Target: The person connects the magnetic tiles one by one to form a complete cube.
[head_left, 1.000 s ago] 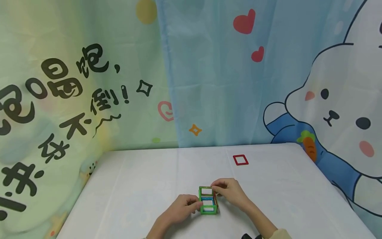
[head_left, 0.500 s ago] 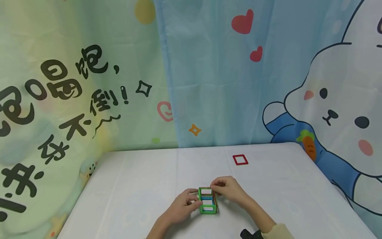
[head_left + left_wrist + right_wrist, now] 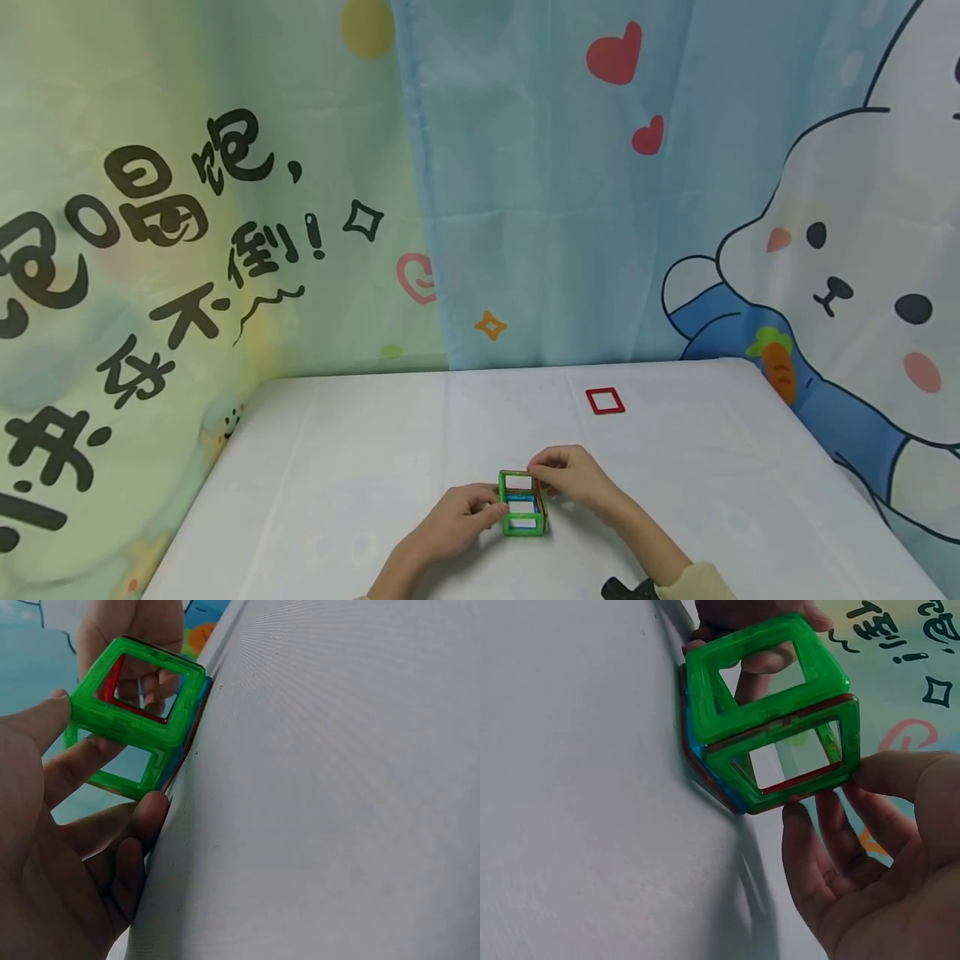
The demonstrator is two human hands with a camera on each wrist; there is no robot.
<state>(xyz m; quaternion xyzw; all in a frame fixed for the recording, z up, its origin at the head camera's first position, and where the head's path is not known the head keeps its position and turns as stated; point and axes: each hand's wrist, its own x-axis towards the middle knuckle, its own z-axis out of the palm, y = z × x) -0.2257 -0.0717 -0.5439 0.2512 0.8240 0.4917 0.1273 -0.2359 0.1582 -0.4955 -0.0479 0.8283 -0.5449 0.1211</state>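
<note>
An open-topped box of magnetic tiles point(image 3: 523, 525) stands on the white table in front of me, with green, blue and red square frames. My left hand point(image 3: 457, 521) grips its left side. In the left wrist view, the thumb is at a corner of the green magnetic tile point(image 3: 124, 731) and the index finger lies behind it. My right hand point(image 3: 573, 477) pinches the far right corner. The right wrist view has its thumb and fingertips on the edge of another green magnetic tile point(image 3: 847, 750). A blue tile point(image 3: 694, 724) forms the base, against the table.
Farther back, a red magnetic tile point(image 3: 604, 401) lies flat on the white tabletop point(image 3: 360, 442). A printed curtain point(image 3: 540, 208) hangs behind the table's far edge. Near my right sleeve point(image 3: 697, 582) is a black object point(image 3: 628, 590) at the bottom of the head view.
The left fingers, spread toward the far corner half a second ago, are drawn closer together now. The right hand and the tile box have barely moved.
</note>
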